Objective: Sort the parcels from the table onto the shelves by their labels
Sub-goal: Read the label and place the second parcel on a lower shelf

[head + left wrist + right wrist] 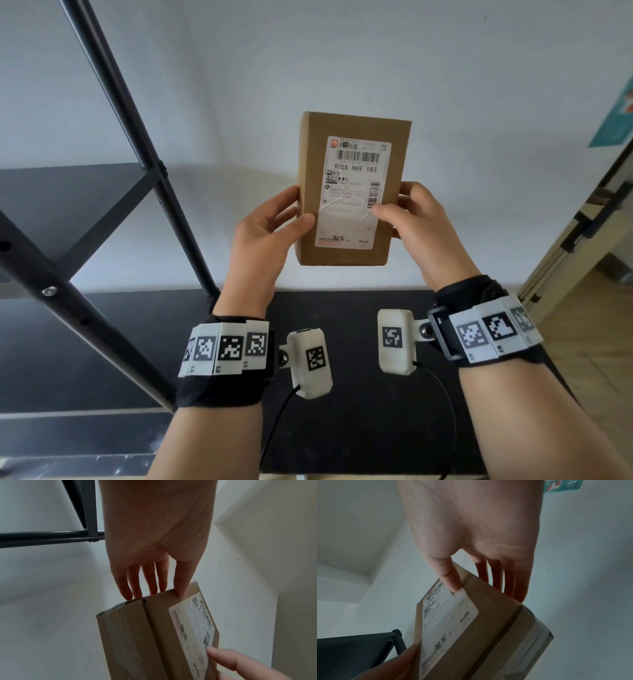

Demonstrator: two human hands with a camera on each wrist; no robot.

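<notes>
I hold a brown cardboard parcel upright in front of the white wall, its white shipping label facing me and reading "900X H69 183". My left hand grips its left edge, thumb on the front and fingers behind. My right hand grips the right edge, thumb on the label. In the left wrist view the parcel sits pinched under the left hand. The right wrist view shows the parcel with the right hand's thumb on the label.
A black metal shelf unit stands at left, its slanted posts close to my left arm, with a dark shelf board behind. A black table lies below my wrists. A doorway with wooden floor is at right.
</notes>
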